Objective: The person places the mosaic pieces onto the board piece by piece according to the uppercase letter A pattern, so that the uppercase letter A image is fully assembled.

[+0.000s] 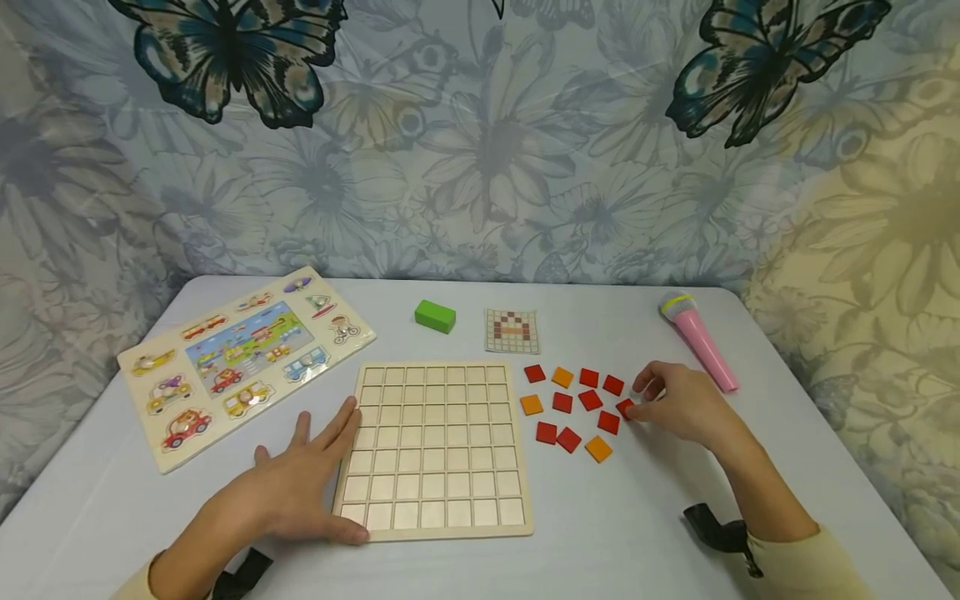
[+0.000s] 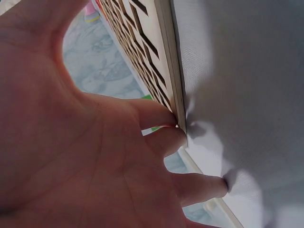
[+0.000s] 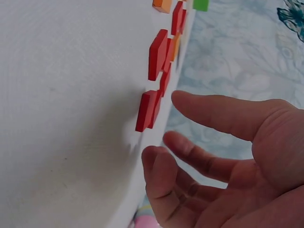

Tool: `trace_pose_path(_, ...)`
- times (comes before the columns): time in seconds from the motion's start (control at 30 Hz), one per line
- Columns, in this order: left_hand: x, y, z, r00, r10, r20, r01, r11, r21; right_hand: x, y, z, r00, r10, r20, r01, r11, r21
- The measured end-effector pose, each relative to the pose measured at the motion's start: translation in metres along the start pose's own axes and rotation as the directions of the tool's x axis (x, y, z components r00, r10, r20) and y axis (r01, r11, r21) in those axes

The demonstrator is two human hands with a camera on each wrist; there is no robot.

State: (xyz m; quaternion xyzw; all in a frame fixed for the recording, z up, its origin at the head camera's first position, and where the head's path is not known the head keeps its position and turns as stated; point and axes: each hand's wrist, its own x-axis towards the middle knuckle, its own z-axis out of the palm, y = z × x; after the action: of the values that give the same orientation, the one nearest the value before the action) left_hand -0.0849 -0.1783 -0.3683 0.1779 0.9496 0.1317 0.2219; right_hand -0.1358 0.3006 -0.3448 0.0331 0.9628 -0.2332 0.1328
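My left hand (image 1: pixel 303 492) is spread along the left side of a wooden grid board (image 1: pixel 433 535). Its thumb lies on the near left corner, and some fingertips touch the board's edge in the left wrist view. To the right of the board lie several red tiles (image 1: pixel 562 402) and a few orange tiles (image 1: pixel 598 449). My right hand (image 1: pixel 686 404) is at the right end of these tiles, its thumb tip beside the rightmost red tile (image 1: pixel 624 408). In the right wrist view, thumb and loosely bent fingers stand apart with nothing between them.
A picture puzzle board (image 1: pixel 180 333) with vehicles lies at the left. Behind the grid board are a green block (image 1: pixel 435 317) and a small pattern card (image 1: pixel 512 347). A pink toy microphone (image 1: pixel 703 346) lies behind my right hand. A patterned cloth (image 1: pixel 495 208) hangs beyond the table.
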Motion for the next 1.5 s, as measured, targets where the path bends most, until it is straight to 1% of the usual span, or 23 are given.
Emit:
trace_pose_path(0.23, 0.001, 0.002, -0.003, 1.000, -0.003, 0.019, 0.004, 1.000, -0.026, 0.001, 0.003, 0.004, 0.999, 0.007, 0.036, -0.007, 1.000, 0.009)
trace_pose_path(0.37, -0.001, 0.002, -0.003, 1.000, -0.009, 0.025, 0.010, 0.999, -0.042, 0.004, 0.005, 0.006, 0.999, -0.013, 0.041, 0.013, 1.000, 0.001)
trace_pose_path(0.53, -0.003, 0.002, -0.001, 1.000, -0.018, 0.019, 0.019, 0.998, -0.052, 0.007, 0.008, 0.007, 0.997, -0.080, 0.022, 0.080, 0.997, 0.008)
trace_pose_path(0.7, -0.003, 0.001, 0.000, 0.999, -0.028, 0.015, 0.029, 0.998, -0.049, 0.009, 0.012, 0.010, 0.988, -0.155, 0.008, 0.155, 0.987, 0.041)
trace_pose_path(0.9, -0.003, 0.001, 0.001, 1.000, -0.026, 0.006, 0.026, 0.998, -0.050, 0.009, 0.014, 0.010, 0.988, -0.155, 0.012, 0.154, 0.986, 0.064)
trace_pose_path(1.13, -0.003, 0.000, 0.002, 0.999, -0.035, 0.022, 0.036, 0.998, -0.052, 0.007, 0.014, 0.010, 0.989, -0.145, 0.018, 0.143, 0.987, 0.079)
trace_pose_path(1.27, -0.003, 0.000, 0.002, 1.000, -0.025, 0.012, 0.025, 0.999, -0.033, 0.006, 0.013, 0.010, 0.990, -0.140, 0.001, 0.139, 0.989, 0.049)
trace_pose_path(1.5, -0.002, 0.002, 0.002, 1.000, -0.019, 0.008, 0.019, 1.000, -0.024, 0.004, 0.014, 0.008, 0.984, -0.176, -0.015, 0.176, 0.984, -0.003)
